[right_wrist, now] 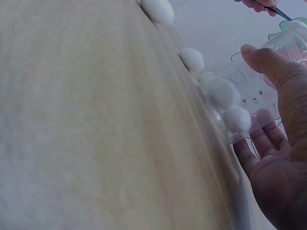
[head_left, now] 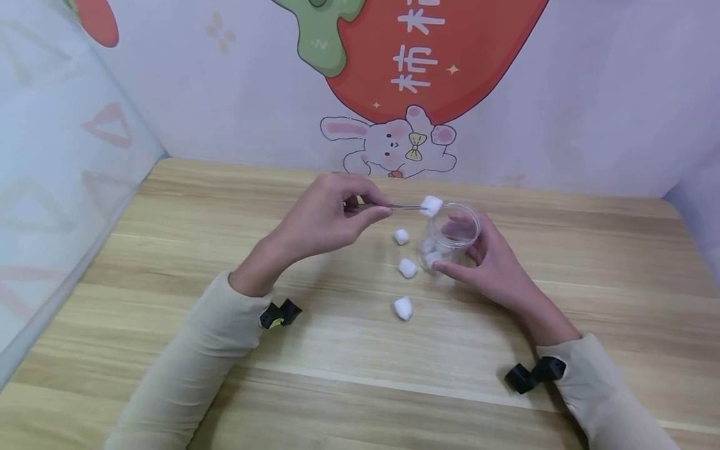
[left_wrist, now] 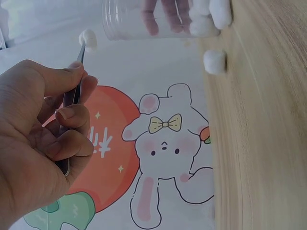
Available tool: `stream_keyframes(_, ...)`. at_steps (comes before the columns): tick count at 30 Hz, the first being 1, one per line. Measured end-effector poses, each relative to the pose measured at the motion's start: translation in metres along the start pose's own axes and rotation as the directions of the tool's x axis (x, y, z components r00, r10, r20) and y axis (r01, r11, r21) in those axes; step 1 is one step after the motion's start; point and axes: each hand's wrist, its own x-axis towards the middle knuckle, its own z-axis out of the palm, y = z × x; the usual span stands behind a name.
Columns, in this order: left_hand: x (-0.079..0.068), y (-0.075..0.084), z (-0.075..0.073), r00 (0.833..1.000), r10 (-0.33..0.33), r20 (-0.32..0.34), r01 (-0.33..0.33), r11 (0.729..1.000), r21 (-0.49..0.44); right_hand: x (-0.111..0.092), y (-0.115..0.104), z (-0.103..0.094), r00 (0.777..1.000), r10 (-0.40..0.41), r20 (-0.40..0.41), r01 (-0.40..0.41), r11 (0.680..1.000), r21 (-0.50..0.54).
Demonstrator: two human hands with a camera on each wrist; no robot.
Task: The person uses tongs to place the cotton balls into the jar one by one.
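Note:
My left hand grips metal tweezers, which point to the right. A white cotton ball is pinched in their tips, beside the rim of a clear jar and at about rim height. Several cotton balls lie at the bottom of the jar. It stands upright on the table without a lid, and my right hand holds it from the right, thumb in front and fingers around the far side. In the left wrist view, curled fingers wrap the tweezers' shaft.
Three loose cotton balls lie left of the jar in a rough row: a far one, a middle one and a near one. Behind the wooden table rises a printed wall with a rabbit picture.

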Motion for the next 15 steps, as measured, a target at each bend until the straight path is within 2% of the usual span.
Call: stream_keyframes(15, 0.0039, 0.0051, 0.0096, 0.998, 0.043, 0.038, -0.044, 0.999, 0.027, 0.0006, 0.0011, -0.0025, 1.0, -0.028, 0.004, 0.028, 0.999, 0.018)
